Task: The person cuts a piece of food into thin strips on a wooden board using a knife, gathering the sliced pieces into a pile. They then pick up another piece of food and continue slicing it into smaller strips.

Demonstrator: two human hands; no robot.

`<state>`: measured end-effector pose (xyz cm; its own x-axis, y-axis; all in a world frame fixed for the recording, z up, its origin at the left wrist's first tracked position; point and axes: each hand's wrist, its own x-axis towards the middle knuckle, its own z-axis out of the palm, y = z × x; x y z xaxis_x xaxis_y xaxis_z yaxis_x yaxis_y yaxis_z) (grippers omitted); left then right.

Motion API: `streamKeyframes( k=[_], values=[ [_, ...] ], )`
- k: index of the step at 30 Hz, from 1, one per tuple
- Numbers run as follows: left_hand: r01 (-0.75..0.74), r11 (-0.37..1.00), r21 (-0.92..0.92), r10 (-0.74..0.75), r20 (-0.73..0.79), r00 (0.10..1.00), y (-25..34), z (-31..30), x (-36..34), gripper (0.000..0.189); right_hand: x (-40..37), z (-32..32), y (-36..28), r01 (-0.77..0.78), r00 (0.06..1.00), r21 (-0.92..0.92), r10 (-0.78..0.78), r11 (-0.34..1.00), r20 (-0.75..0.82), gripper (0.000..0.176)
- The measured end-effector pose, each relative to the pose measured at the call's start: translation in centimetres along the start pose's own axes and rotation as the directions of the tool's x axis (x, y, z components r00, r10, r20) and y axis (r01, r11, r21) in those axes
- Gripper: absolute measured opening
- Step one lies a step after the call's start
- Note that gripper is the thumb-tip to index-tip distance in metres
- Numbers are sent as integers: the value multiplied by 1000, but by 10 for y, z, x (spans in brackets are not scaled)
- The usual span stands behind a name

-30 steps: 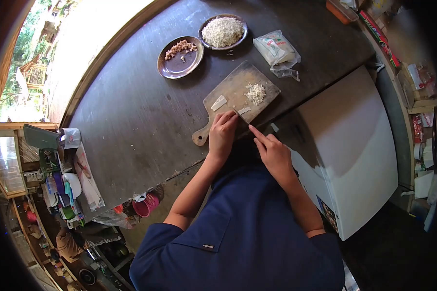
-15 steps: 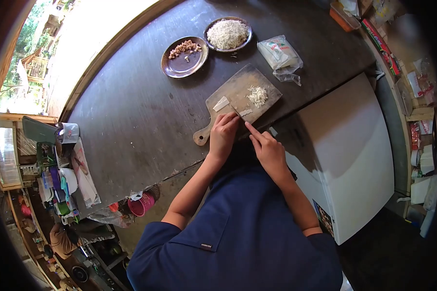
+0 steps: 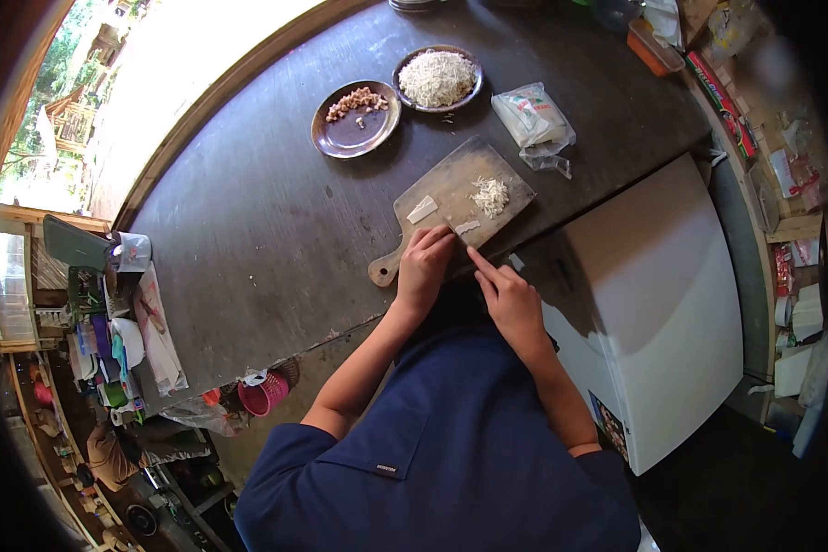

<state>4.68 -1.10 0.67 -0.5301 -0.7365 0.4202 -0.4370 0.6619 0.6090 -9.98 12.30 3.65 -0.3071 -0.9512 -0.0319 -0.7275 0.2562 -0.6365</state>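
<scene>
A wooden cutting board [image 3: 423, 239] lies at the table edge, its handle pointing left. My left hand [image 3: 421, 276] rests at its near edge, fingers bent and pressed together; what lies under the fingertips is hidden. My right hand [image 3: 511, 302] grips a knife [image 3: 461, 239], index finger stretched along it; most of the knife is hidden between the hands. Just beyond the fingertips lies a thin, jagged-edged white slice [image 3: 467, 226]. A flat white slab [image 3: 421, 210] sits further left on the board, and a pile of thin white strips [image 3: 490, 196] is at its right.
Behind the board stand a brown plate [image 3: 366, 140] with small brownish pieces and a dark-rimmed plate [image 3: 478, 85] heaped with white shreds. A white plastic package [image 3: 534, 118] lies right of them. A white appliance [image 3: 672, 304] adjoins the table [image 3: 248, 230] on the right.
The view has shifted slightly, so the table things sit lower. The knife blade, seen on the board before between slab and slice, is now mostly out of sight beside my left fingers.
</scene>
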Motion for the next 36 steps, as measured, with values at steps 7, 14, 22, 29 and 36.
streamKeyframes(
  k=[7,14,22,29,36],
  values=[
    [0,1000,22,0,23,1000,-2,0,-1,23,5,4,2,5,1000,48,-5,999,-5,47],
    [-21,999,39,21,12,1000,-1,-1,-2,24,-7,-8,-3,-36,999,-2,36,999,33,46],
    [-3,1000,17,3,19,1000,-1,0,-5,22,10,2,0,21,1000,83,-21,996,-4,48],
    [0,1000,23,1,-3,1000,0,1,-5,20,-9,-7,-1,-26,999,59,24,998,36,47],
    [-4,1000,12,4,6,1000,-2,-2,-1,20,5,-4,-1,18,1000,93,-19,996,11,47]
  ],
)
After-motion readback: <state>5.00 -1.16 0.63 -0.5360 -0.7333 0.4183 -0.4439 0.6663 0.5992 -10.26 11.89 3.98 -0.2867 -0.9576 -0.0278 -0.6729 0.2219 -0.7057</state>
